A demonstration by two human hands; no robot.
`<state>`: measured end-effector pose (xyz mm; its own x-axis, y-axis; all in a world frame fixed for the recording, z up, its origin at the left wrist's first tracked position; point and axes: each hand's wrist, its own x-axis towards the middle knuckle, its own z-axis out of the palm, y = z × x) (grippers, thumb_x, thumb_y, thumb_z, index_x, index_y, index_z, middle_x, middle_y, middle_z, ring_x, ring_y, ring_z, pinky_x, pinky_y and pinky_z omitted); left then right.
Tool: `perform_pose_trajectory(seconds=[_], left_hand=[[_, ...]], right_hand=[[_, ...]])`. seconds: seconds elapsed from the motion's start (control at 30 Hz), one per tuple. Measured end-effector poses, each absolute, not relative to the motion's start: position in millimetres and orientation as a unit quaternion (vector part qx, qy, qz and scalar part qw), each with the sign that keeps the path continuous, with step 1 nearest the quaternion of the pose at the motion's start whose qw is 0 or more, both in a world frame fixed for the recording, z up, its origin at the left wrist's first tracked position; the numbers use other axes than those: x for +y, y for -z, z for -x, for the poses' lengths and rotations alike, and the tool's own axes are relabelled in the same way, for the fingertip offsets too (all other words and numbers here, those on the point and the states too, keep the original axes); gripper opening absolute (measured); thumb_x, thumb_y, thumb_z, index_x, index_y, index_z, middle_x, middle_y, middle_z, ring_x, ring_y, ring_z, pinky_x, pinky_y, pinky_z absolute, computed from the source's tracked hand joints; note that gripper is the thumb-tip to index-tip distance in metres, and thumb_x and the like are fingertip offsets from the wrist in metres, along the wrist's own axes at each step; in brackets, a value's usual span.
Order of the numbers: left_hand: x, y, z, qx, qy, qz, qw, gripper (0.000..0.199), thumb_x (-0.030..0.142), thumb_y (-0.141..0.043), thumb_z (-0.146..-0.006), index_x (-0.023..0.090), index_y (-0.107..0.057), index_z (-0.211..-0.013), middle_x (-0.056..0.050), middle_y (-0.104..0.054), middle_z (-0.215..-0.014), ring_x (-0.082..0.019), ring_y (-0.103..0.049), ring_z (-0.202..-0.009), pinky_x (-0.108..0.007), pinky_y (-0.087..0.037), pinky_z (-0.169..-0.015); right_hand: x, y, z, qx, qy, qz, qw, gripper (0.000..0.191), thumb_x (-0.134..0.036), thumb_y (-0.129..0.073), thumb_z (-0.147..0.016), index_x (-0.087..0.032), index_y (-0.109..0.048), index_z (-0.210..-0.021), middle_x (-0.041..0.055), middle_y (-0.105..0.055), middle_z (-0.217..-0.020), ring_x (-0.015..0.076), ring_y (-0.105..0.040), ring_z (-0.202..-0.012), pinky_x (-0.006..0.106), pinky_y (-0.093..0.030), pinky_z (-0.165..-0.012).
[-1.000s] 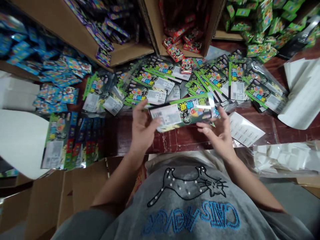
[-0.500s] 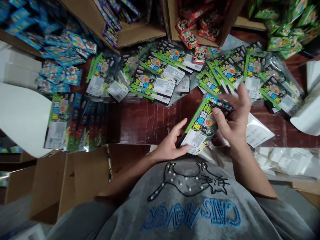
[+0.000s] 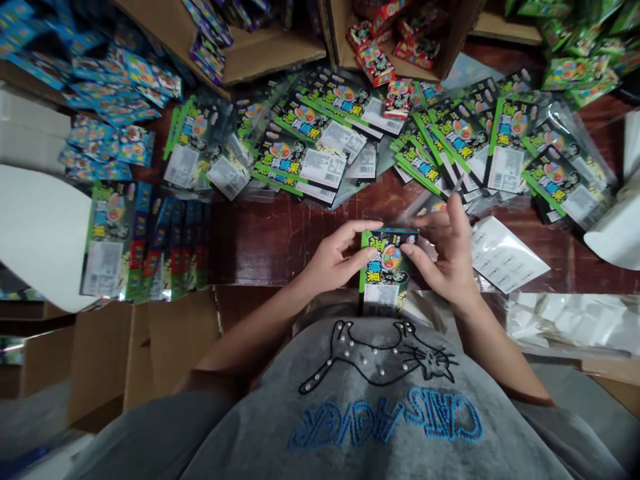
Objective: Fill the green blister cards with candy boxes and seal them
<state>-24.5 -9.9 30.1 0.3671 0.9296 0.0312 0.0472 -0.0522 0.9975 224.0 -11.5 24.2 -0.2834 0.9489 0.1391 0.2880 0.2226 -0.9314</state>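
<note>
A black and green candy packet (image 3: 384, 273) stands nearly upright at the table's front edge, close to my shirt. Its top edge shows a strip of blue. My left hand (image 3: 343, 260) grips its upper left side, thumb on the printed front. At the upper right corner, my right hand (image 3: 447, 257) pinches the packet between thumb and fingers, with its index finger raised. Beyond my hands lie overlapping flat packets of the same print (image 3: 300, 163), and more (image 3: 460, 137) to the right.
Filled packets (image 3: 107, 240) stand in a row at the left. Small blue packs (image 3: 110, 147) are heaped behind them. Open cartons hold purple packs (image 3: 207, 57) and red packs (image 3: 375, 63); green packs (image 3: 575, 73) lie back right. A white label sheet (image 3: 510, 257) is near my right hand.
The packet has moved left and turned from tilted to upright. My left hand has shifted up to its top, and my right hand has moved slightly left and down.
</note>
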Motion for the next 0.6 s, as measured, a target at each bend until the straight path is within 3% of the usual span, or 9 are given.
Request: perform_pose_trajectory(seconds=[0.1,0.17,0.23,0.3,0.4,0.5,0.6], left_hand=[[-1.6,-30.9,21.9,0.414,-0.407,-0.645,0.497,0.026,0.038,-0.067,-0.106,0.026,-0.076,-0.127,-0.010,-0.073,-0.136,-0.024,-0.069,-0.130,-0.043,-0.059,-0.112],[1.0,-29.3,17.1,0.430,-0.416,-0.643,0.478,0.023,0.038,-0.064,-0.108,0.025,-0.078,-0.120,-0.010,-0.074,-0.136,-0.024,-0.067,-0.134,-0.045,-0.054,-0.118],[1.6,-26.6,11.6,0.442,-0.432,-0.608,0.498,0.025,0.039,-0.065,-0.107,0.025,-0.074,-0.125,-0.009,-0.077,-0.129,-0.022,-0.073,-0.123,-0.041,-0.059,-0.109],[1.8,-24.6,7.6,0.443,-0.458,-0.563,0.526,0.039,0.040,-0.071,-0.103,0.026,-0.065,-0.139,-0.008,-0.080,-0.123,-0.020,-0.077,-0.111,-0.034,-0.063,-0.094],[4.3,-27.9,6.0,0.442,-0.452,-0.549,0.546,0.040,0.038,-0.075,-0.100,0.025,-0.067,-0.136,-0.008,-0.081,-0.124,-0.020,-0.078,-0.112,-0.033,-0.064,-0.094],[8.0,-39.0,6.1,0.442,-0.414,-0.575,0.550,0.019,0.037,-0.075,-0.100,0.021,-0.079,-0.110,-0.008,-0.082,-0.123,-0.020,-0.078,-0.115,-0.035,-0.062,-0.102],[12.0,-50.5,2.2,0.456,-0.397,-0.586,0.539,0.017,0.037,-0.076,-0.098,0.020,-0.081,-0.100,-0.007,-0.084,-0.116,-0.019,-0.079,-0.107,-0.034,-0.064,-0.096]], right_hand=[[-14.2,-15.5,-225.9,-0.669,-0.415,0.447,0.426,0.093,-0.044,-0.065,-0.104,-0.041,-0.008,-0.177,0.0088,-0.073,-0.133,0.0267,-0.073,-0.118,0.050,-0.064,-0.105],[-16.0,-13.1,-224.4,-0.666,-0.430,0.442,0.421,0.089,-0.045,-0.063,-0.106,-0.038,-0.009,-0.177,0.0079,-0.075,-0.127,0.0255,-0.073,-0.119,0.048,-0.063,-0.108],[-17.4,-13.3,-221.6,-0.658,-0.432,0.444,0.429,0.087,-0.044,-0.060,-0.107,-0.040,-0.008,-0.177,0.0078,-0.074,-0.133,0.0257,-0.072,-0.126,0.051,-0.060,-0.114],[-17.7,-15.2,-219.4,-0.647,-0.423,0.452,0.445,0.091,-0.044,-0.060,-0.107,-0.045,0.000,-0.176,0.0084,-0.066,-0.150,0.0265,-0.071,-0.131,0.054,-0.059,-0.115],[-15.3,-19.5,-220.8,-0.639,-0.420,0.458,0.453,0.098,-0.047,-0.061,-0.107,-0.049,0.010,-0.174,0.0091,-0.058,-0.160,0.0261,-0.073,-0.126,0.054,-0.063,-0.109],[-11.4,-25.9,-226.9,-0.639,-0.440,0.450,0.442,0.094,-0.052,-0.065,-0.104,-0.045,-0.004,-0.176,0.0083,-0.073,-0.135,0.0248,-0.078,-0.108,0.049,-0.067,-0.099],[-7.9,-33.5,-230.9,-0.620,-0.454,0.467,0.437,0.084,-0.055,-0.069,-0.102,-0.041,-0.024,-0.172,0.0064,-0.077,-0.118,0.0240,-0.078,-0.096,0.046,-0.068,-0.091]])
